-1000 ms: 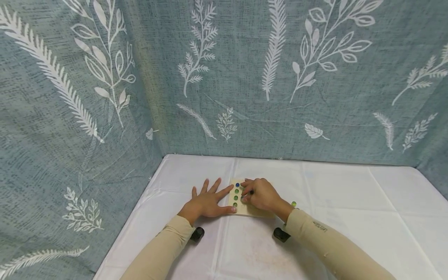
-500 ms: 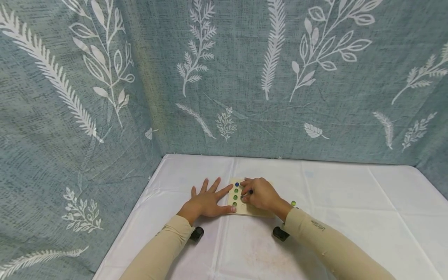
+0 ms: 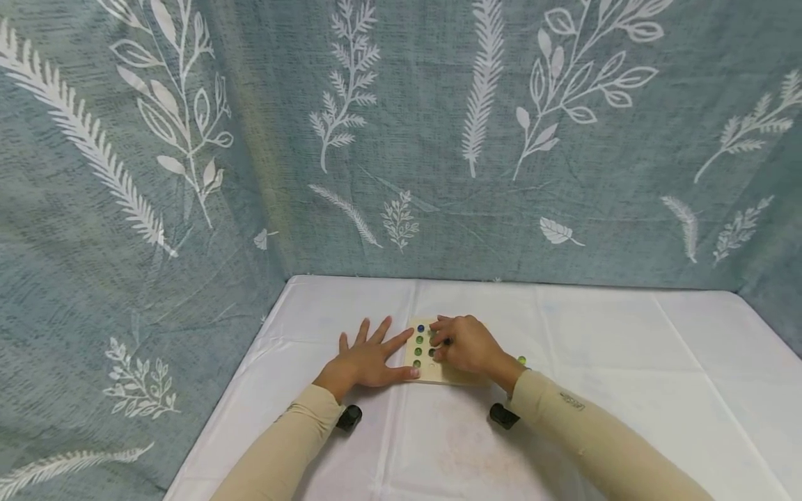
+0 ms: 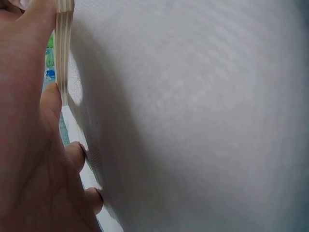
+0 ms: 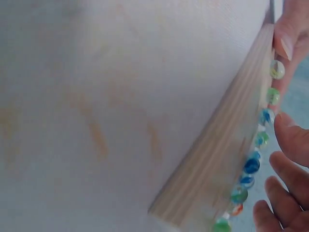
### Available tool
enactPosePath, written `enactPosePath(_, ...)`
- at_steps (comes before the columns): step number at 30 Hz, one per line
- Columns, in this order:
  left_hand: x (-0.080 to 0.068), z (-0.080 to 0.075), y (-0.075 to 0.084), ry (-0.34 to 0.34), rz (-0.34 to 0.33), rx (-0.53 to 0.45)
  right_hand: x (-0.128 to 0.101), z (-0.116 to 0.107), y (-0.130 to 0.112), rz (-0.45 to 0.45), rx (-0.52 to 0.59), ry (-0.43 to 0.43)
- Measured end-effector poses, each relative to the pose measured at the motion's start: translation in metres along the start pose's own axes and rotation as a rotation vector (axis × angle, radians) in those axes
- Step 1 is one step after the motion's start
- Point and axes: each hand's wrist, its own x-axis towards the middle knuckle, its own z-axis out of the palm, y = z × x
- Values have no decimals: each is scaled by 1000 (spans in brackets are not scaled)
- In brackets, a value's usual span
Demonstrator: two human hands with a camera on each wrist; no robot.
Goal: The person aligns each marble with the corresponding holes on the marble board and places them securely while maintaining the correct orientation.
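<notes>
A pale wooden board [image 3: 451,378] bears glass marbles in rows; its left column has a blue marble [image 3: 420,328] at the far end and green ones [image 3: 418,352] nearer. My left hand [image 3: 366,363] lies spread, its index fingertip and thumb at the board's left edge. In the left wrist view the thumb [image 4: 41,19] lies along that edge. My right hand [image 3: 471,346] is curled low over the board, its thumb and a finger around a dark marble [image 3: 432,353] in the second column. The right wrist view shows its thumb [image 5: 292,140] against a clear-and-blue marble [image 5: 266,116].
A yellow-green marble [image 3: 522,360] shows just beyond the right wrist. The board stands on a white-covered table [image 3: 595,334], with patterned curtains [image 3: 401,139] behind and to the left. Black wrist cameras [image 3: 503,415] hang under both wrists.
The dark marble at my right thumb shows more plainly now, and a green one shows between the fingers. My left hand keeps its place; the whole view has shifted slightly.
</notes>
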Motion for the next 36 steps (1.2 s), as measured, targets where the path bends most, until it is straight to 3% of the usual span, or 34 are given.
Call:
enactPosePath(6, 0, 1, 0, 5, 1, 0, -10, -8, 5, 67, 53, 16)
enactPosePath(14, -1, 2, 1, 8, -2, -11, -29, -20, 13, 67, 94, 11)
enactPosePath(36, 1, 3, 1, 10, -8, -3, -72, -44, 39, 102, 51, 16)
